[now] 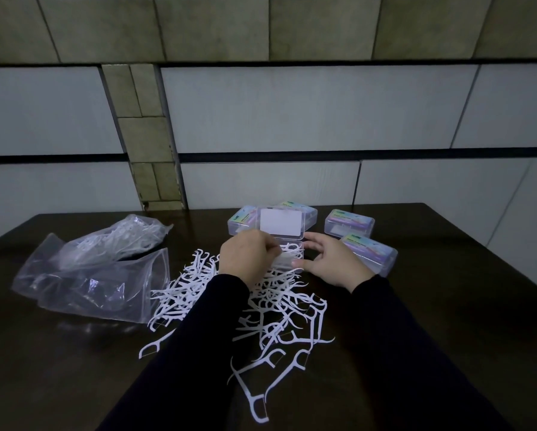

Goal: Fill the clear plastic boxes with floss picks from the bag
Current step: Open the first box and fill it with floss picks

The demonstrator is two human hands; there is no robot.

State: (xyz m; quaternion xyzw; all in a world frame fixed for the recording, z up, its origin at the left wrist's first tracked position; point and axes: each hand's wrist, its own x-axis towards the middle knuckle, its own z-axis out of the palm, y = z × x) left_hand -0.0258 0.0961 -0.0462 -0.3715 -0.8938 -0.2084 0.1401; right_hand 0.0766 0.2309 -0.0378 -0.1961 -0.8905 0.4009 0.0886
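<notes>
Dark table (447,306): left hand (245,256) fingers (272,248) (curled) around floss picks (287,255)

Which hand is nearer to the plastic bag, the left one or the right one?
The left hand is nearer. It is just right of the plastic bag, over the open clear box. The right hand is farther right, on the other side of that box.
</notes>
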